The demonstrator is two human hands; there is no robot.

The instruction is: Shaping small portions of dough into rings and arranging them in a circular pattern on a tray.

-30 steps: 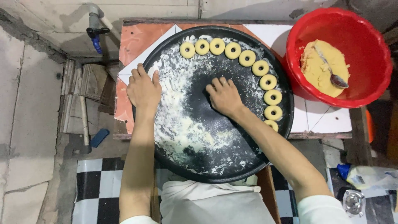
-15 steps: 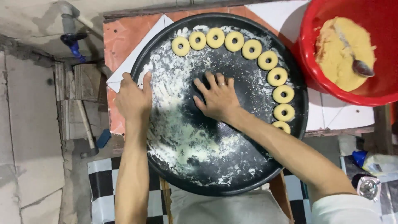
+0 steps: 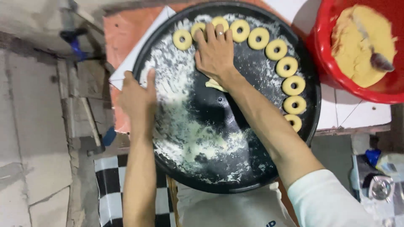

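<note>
A large round black tray (image 3: 235, 168) dusted with white flour holds several yellow dough rings (image 3: 287, 66) in an arc along its far and right rim. My left hand (image 3: 136, 98) rests on the tray's left rim, fingers apart. My right hand (image 3: 215, 52) lies flat, palm down, on the tray near the far rim, fingertips touching the rings there. A flattened piece of yellow dough (image 3: 215, 85) peeks out from under its wrist. A ring is on one finger.
A red bowl (image 3: 324, 50) at the right holds yellow dough (image 3: 357, 46) and a metal spoon (image 3: 376, 59). The tray sits on an orange and white tiled stand (image 3: 115, 38). Checkered floor (image 3: 107, 189) lies below left; a blue-handled tool (image 3: 75, 42) at far left.
My right hand slid from the tray's middle toward the far rim, up to the dough rings. My left hand stayed on the left rim. The camera moved closer.
</note>
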